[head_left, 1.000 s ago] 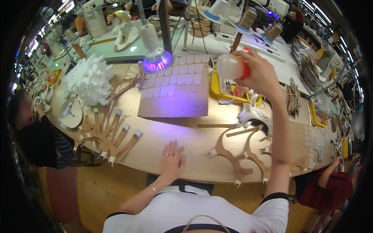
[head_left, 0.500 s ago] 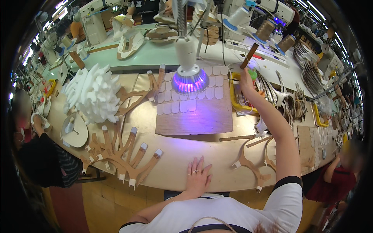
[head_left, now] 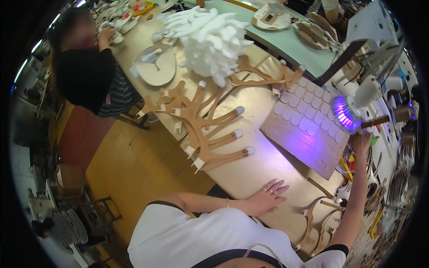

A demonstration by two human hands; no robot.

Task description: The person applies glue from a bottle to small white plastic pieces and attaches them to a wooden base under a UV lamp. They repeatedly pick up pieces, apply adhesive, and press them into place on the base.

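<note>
My left hand lies flat near the table's front edge, fingers stretched, holding nothing. My right arm reaches far to the right, where my right hand closes on the lower end of a flat brown wooden stick; the fingers are partly hidden. A green object shows beside that hand. Left of it, a board bears rows of pale rounded tabs. Brown branching shoe straps, several with whitish tips, lie spread on the left part of the table.
A lamp glows purple over the board. A white foam-like heap and a shallow tray stand at the far left. More straps lie by my right forearm, near a yellow basket. A co-worker sits at the left.
The view has turned left, so the table now runs diagonally and the co-worker shows more fully. My left hand stays on the table; my right hand stays at the wooden stick.
</note>
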